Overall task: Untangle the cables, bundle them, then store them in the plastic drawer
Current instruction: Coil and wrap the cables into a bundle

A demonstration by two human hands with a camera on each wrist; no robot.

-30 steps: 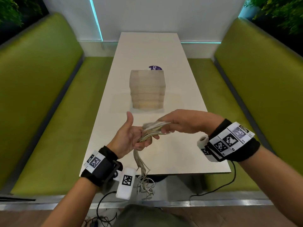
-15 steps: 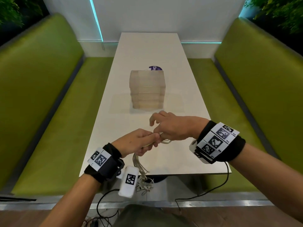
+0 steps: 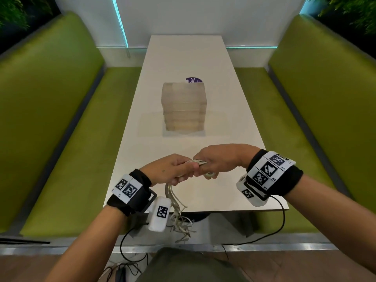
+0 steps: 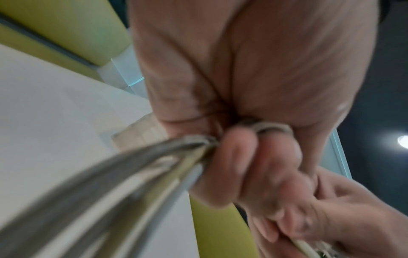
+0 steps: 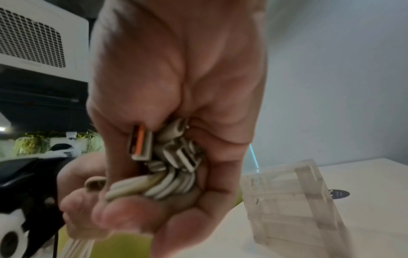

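A bunch of off-white cables [image 3: 200, 162] runs between both hands above the near end of the white table [image 3: 187, 58]. My left hand [image 3: 175, 169] grips the bunch, and its loose ends [image 3: 179, 218] hang down past the table edge. My right hand [image 3: 215, 161] is curled round the folded end with the USB plugs [image 5: 141, 144], one with an orange tongue. The hands touch knuckle to knuckle. In the left wrist view the cables [image 4: 132, 174] stream blurred from my fist. The clear plastic drawer unit [image 3: 184, 106] stands farther back at the table's middle, all drawers pushed in.
Green benches [image 3: 67, 139] flank the table on both sides. A purple round sticker [image 3: 193, 80] lies behind the drawer unit. Black wires [image 3: 272, 233] trail from the wrist cameras to the floor near the table's front edge.
The left hand went from thumb up to a closed fist on the cables. The right hand swung down and in against it, folding the cable end over.
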